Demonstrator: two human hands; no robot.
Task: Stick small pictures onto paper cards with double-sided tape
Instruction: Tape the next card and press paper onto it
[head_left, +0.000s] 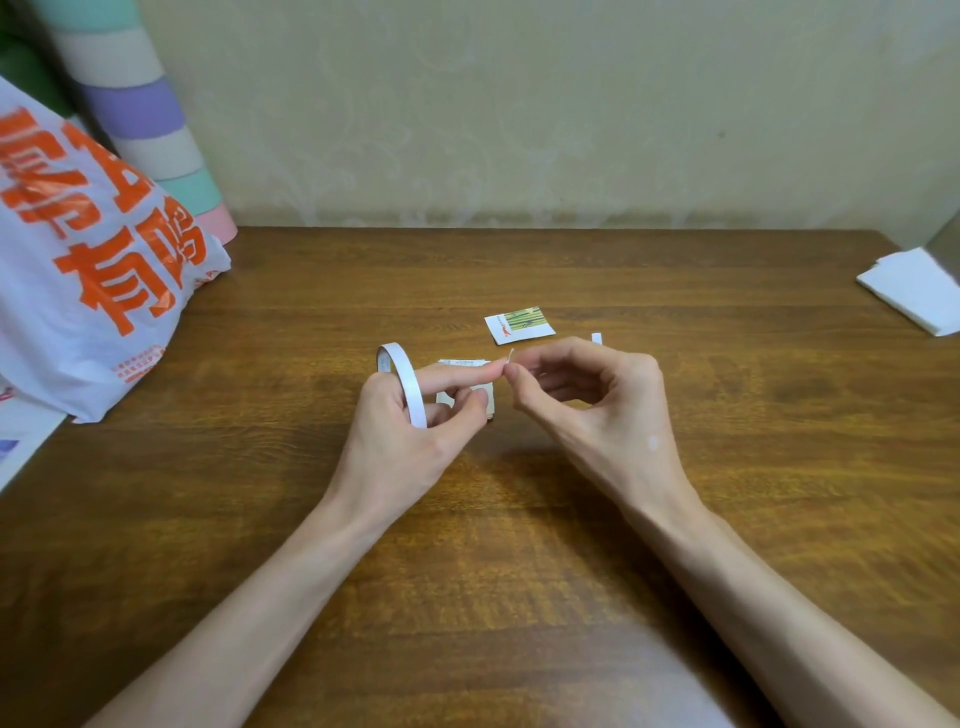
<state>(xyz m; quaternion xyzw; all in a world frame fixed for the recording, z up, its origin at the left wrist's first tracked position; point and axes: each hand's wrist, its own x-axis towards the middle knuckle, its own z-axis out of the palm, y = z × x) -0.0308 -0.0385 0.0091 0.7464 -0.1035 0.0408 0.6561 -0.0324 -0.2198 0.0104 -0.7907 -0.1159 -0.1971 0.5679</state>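
1. Over the middle of the counter (675, 519), the left hand (410, 421) grips a thin roll of double-sided tape (402, 382).
2. The right hand (587, 400) pinches the tape end (510, 357), fingertips meeting the left's.
3. Beneath both hands lies a partly hidden paper card (457, 362).
4. Just beyond it, toward the far edge, rests a bamboo picture (525, 319).
5. A plastic bag (88, 270) sits at the left edge.

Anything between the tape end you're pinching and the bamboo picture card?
Nothing visible. Bare table lies between the tape end in the right hand and the bamboo picture card; a small white strip sits aside.
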